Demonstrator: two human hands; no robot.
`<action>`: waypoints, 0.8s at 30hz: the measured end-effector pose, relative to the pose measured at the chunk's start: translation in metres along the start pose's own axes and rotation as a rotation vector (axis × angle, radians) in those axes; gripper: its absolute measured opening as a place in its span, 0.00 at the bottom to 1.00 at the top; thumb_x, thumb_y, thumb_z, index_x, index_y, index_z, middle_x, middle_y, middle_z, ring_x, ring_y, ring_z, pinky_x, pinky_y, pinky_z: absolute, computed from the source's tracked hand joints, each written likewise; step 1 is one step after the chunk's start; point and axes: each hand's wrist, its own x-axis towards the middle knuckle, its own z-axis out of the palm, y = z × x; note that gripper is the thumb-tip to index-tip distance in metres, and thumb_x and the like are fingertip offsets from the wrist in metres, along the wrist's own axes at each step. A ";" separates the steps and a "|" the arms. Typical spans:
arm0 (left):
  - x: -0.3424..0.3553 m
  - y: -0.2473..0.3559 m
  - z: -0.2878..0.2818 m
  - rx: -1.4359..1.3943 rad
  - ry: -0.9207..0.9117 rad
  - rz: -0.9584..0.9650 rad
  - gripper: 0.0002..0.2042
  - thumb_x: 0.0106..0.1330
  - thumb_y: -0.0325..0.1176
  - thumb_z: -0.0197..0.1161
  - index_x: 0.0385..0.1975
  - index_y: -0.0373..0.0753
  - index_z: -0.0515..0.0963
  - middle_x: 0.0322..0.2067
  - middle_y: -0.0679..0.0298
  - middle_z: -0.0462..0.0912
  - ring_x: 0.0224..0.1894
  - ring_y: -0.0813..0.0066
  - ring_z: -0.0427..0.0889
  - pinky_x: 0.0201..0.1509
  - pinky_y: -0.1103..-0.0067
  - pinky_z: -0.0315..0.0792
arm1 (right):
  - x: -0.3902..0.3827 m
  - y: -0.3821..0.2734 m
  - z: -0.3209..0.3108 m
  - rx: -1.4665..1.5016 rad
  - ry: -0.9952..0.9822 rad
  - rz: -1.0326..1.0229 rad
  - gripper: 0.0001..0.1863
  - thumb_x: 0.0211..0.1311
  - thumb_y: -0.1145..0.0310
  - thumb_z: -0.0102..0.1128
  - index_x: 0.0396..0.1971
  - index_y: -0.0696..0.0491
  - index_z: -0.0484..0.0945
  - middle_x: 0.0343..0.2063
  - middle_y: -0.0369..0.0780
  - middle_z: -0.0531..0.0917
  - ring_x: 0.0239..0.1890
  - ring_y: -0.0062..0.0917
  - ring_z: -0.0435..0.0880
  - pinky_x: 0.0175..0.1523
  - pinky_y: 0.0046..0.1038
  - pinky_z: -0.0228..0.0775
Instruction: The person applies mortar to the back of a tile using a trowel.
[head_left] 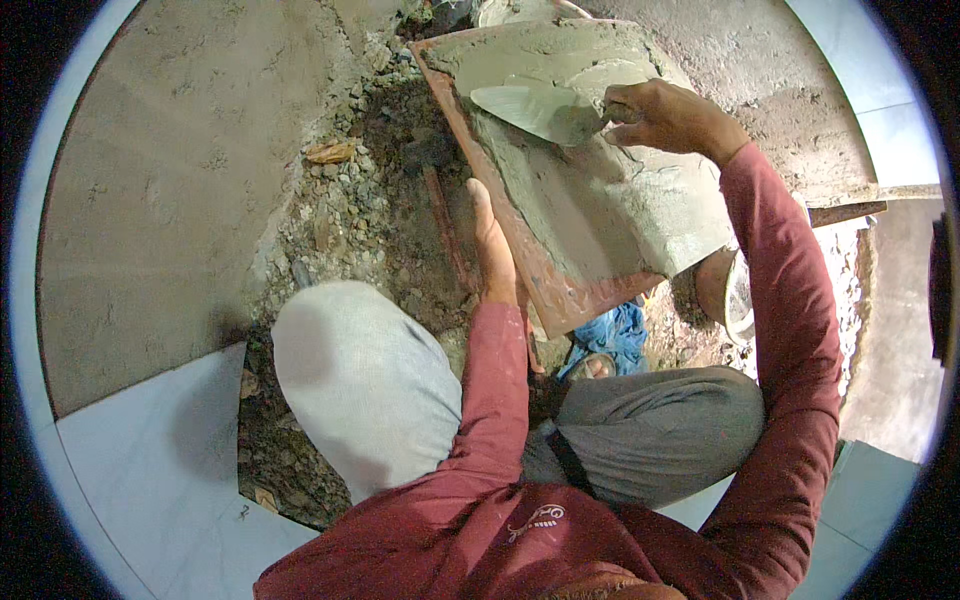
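Observation:
A large tile (590, 303) with a reddish-brown back is tilted in front of me, most of it spread with wet grey mortar (640, 215). My left hand (492, 245) grips its left edge; the thumb shows, and the other fingers are hidden behind the tile. In my right hand (668, 118), closed around the handle, is a trowel (535, 112). The trowel's mortar-smeared blade lies against the mortar near the upper part of the tile and points left. My fingers cover most of the handle.
Rubble and loose soil (345, 215) lie left of the tile, with a hammer-like tool (440, 205) on them. A blue cloth (610, 340) is below the tile, and a round container (738, 295) stands to the right. Pale floor tiles (150, 465) border the lower left.

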 end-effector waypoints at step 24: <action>0.063 -0.068 -0.102 0.079 0.233 0.207 0.40 0.76 0.65 0.43 0.71 0.33 0.62 0.65 0.62 0.71 0.64 0.67 0.70 0.71 0.72 0.61 | 0.024 -0.012 -0.043 -0.250 0.015 -0.201 0.15 0.56 0.59 0.73 0.35 0.52 0.79 0.28 0.42 0.85 0.34 0.41 0.86 0.42 0.41 0.78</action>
